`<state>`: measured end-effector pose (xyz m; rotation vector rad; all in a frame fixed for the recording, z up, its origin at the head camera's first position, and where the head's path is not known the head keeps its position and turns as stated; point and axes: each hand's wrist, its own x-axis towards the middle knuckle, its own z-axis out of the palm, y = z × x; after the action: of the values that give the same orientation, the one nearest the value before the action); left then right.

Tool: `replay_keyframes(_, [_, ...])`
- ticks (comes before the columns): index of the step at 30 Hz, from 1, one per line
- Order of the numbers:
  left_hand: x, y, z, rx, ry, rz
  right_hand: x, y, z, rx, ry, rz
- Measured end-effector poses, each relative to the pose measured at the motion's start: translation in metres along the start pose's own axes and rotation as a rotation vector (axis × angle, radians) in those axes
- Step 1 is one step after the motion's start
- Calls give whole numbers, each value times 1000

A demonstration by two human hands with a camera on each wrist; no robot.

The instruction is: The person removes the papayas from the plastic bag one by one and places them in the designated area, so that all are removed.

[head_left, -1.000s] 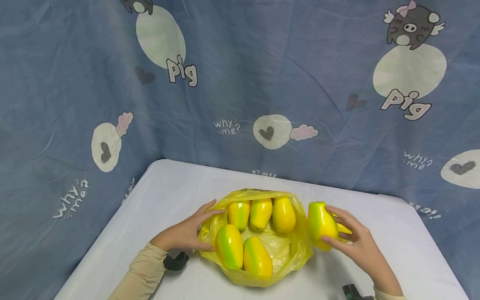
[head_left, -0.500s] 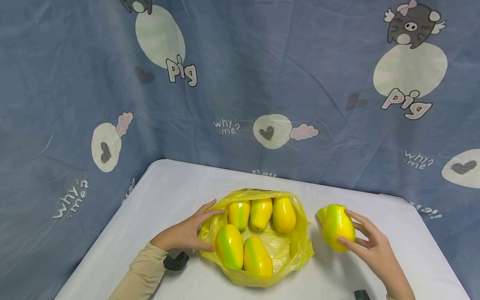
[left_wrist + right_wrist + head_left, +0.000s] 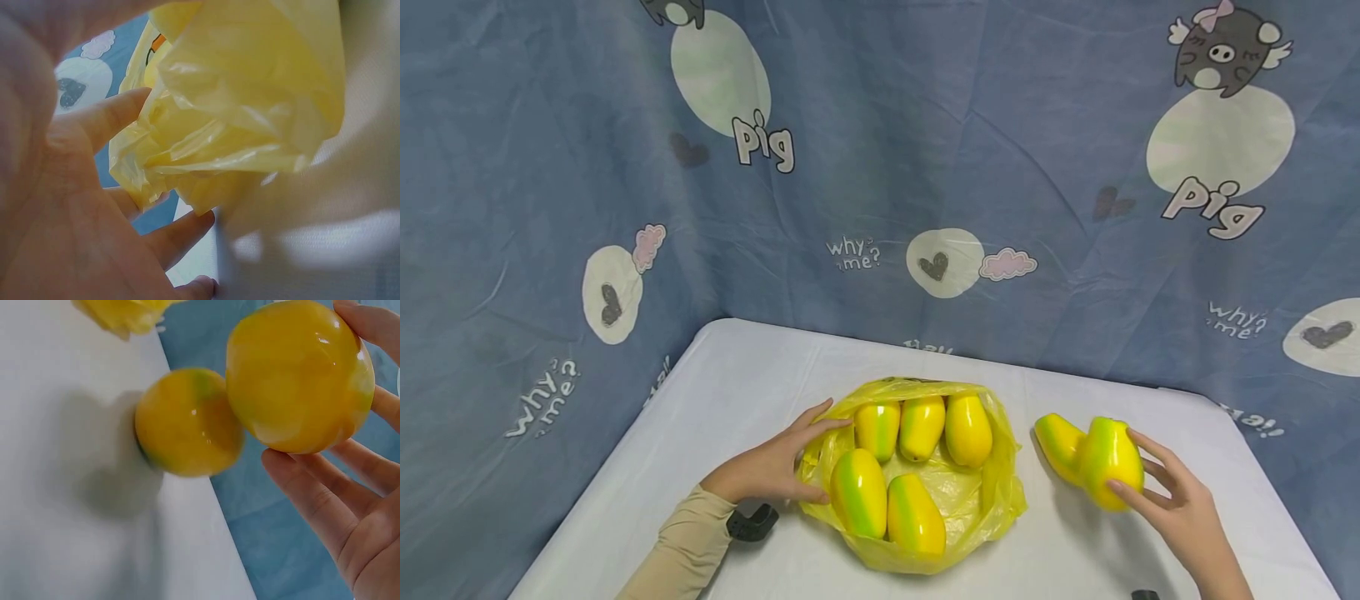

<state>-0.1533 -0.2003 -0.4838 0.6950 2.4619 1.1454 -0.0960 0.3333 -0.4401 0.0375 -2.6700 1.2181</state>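
A yellow plastic bag stands wide-mouthed on the table, several yellow-green papayas inside it. At the bag's left side is my left hand, thumb and fingers spread along the rim. The left wrist view shows its fingers fairly straight against the crumpled plastic. To the right of the bag, my right hand holds a papaya between thumb and fingertips, raised above the table. Another papaya lies on the table just left of the held one, partly hidden by it.
The table has a white cover. Behind and to the left hangs a blue cloth with pig prints. A black wrist device shows below the left wrist, and part of another below the right.
My right hand has carried its papaya rightward, away from the bag, uncovering more of the papaya lying on the table. My left hand has stayed at the bag's rim.
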Motion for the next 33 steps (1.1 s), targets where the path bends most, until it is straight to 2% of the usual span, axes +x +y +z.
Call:
replay_keyframes(7, [0,0,0,-3,-1,11,-2,12,-6,-27,0,117])
replay_keyframes(21, [0,0,-1,-4,1,4,-1,36,-11,-42,30,239])
replay_keyframes(23, [0,-1,-1,-1,4,7,-1,39,-12,-45,18,265])
replay_keyframes(30, [0,0,-1,9,5,18,-1,50,-12,-58,-50,244])
replay_keyframes(33, [0,1,-1,11,6,24,-1,53,-10,-66,-80,271])
